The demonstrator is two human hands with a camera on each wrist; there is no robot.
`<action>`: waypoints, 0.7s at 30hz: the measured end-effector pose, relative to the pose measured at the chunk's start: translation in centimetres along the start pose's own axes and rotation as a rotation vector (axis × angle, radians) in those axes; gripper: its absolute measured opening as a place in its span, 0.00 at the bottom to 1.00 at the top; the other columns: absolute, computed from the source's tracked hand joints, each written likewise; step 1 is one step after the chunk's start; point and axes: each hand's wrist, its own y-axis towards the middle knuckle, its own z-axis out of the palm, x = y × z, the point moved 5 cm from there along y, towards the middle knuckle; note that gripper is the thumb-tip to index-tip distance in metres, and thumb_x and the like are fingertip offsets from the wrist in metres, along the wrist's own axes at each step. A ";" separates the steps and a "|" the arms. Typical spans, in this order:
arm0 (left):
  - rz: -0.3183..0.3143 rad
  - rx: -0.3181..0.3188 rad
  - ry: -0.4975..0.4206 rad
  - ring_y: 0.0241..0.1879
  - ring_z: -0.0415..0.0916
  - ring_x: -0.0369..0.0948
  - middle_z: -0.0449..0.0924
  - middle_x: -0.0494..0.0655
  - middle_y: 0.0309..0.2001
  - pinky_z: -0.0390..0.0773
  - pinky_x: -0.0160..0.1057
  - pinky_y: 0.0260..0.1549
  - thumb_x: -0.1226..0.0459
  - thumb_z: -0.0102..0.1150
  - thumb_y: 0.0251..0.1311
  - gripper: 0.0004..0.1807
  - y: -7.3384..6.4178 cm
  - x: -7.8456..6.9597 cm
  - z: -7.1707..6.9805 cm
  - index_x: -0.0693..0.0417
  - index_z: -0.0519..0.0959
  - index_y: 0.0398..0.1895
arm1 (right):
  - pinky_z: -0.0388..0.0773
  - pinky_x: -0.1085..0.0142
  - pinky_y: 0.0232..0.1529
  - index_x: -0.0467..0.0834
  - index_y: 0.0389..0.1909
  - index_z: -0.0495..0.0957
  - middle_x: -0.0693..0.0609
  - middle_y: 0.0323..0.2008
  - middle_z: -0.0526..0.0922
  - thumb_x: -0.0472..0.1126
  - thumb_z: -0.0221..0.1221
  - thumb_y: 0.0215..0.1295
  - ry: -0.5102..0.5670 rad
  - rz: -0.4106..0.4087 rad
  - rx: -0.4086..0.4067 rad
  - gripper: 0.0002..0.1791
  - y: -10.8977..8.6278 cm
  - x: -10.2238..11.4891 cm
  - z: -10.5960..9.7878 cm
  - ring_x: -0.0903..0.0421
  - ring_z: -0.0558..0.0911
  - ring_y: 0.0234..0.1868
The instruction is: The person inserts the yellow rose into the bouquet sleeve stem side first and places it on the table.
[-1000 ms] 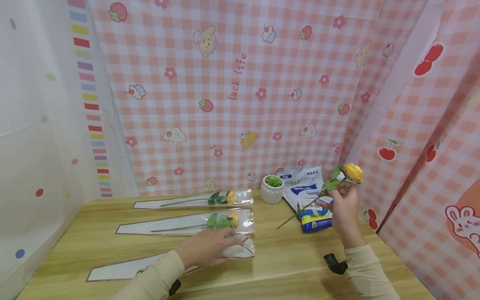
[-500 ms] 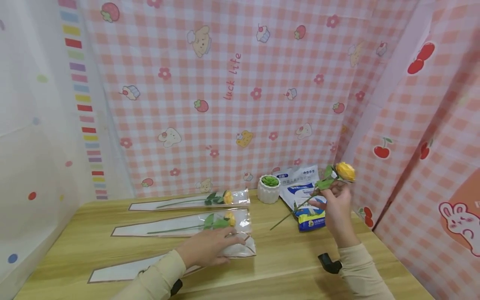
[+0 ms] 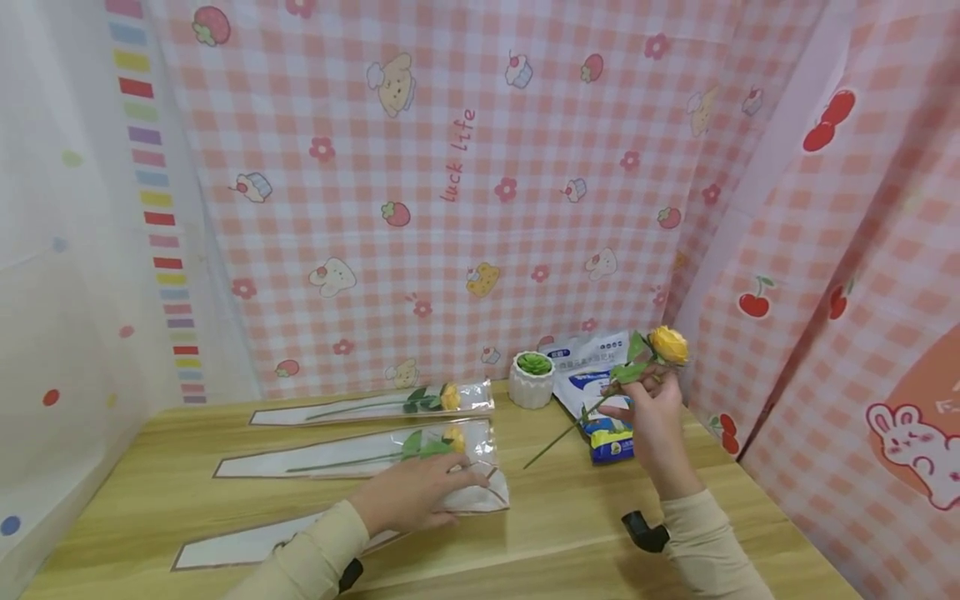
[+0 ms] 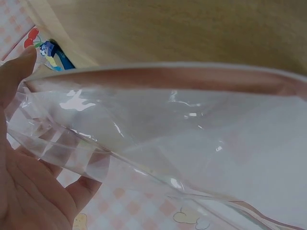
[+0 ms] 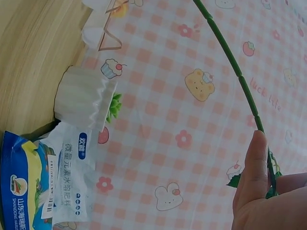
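My left hand (image 3: 416, 493) grips the mouth end of a clear-fronted, white-backed flower sleeve (image 3: 247, 546) at the table's front. In the left wrist view the sleeve (image 4: 201, 134) gapes, its thumb-side edge lifted from the other layer. My right hand (image 3: 658, 425) pinches a yellow rose (image 3: 667, 344) just below its bloom, above the table at the right. Its green stem (image 5: 240, 74) slants down and left, the tip pointing toward the sleeves. Two more sleeves lie behind, a middle one (image 3: 255, 464) and a far one (image 3: 273, 417), each with a yellow rose inside.
A white ribbed pot with a green succulent (image 3: 531, 385) stands at the back of the wooden table (image 3: 555, 533). Beside it, a silver and blue printed pouch (image 3: 611, 446) leans near the right corner. Checkered cloth (image 3: 480, 225) hangs behind and at the right.
The head view has turned slightly right. My right hand has carried the rose a little left, its stem tip nearer the front sleeve. My left hand keeps its grip there.
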 end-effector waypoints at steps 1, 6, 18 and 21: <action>0.000 -0.001 0.000 0.54 0.79 0.43 0.73 0.44 0.64 0.82 0.44 0.53 0.49 0.70 0.61 0.35 0.0 0.0 0.0 0.30 0.68 0.71 | 0.88 0.60 0.30 0.44 0.50 0.60 0.50 0.36 0.78 0.31 0.49 0.76 -0.002 0.000 0.003 0.11 -0.1 -0.1 0.1 0.55 0.84 0.34; 0.005 -0.002 -0.006 0.54 0.79 0.44 0.72 0.45 0.65 0.82 0.44 0.53 0.50 0.70 0.61 0.34 0.1 0.0 0.2 0.30 0.67 0.71 | 0.88 0.59 0.30 0.44 0.51 0.60 0.50 0.37 0.79 0.28 0.48 0.75 -0.014 -0.002 0.015 0.12 -0.1 -0.6 0.6 0.54 0.84 0.35; -0.002 0.009 -0.007 0.54 0.79 0.45 0.71 0.46 0.66 0.82 0.46 0.54 0.49 0.68 0.63 0.35 0.3 -0.2 -0.2 0.31 0.67 0.72 | 0.88 0.58 0.30 0.44 0.49 0.59 0.49 0.36 0.76 0.26 0.48 0.71 -0.010 0.053 0.032 0.14 -0.6 -1.7 1.7 0.52 0.84 0.36; -0.001 0.005 -0.003 0.54 0.79 0.45 0.71 0.47 0.66 0.82 0.46 0.53 0.50 0.69 0.62 0.35 0.3 -0.3 -0.3 0.31 0.67 0.72 | 0.88 0.58 0.30 0.44 0.48 0.59 0.49 0.36 0.75 0.26 0.47 0.71 -0.016 0.055 0.041 0.13 -0.6 -2.0 2.0 0.52 0.85 0.36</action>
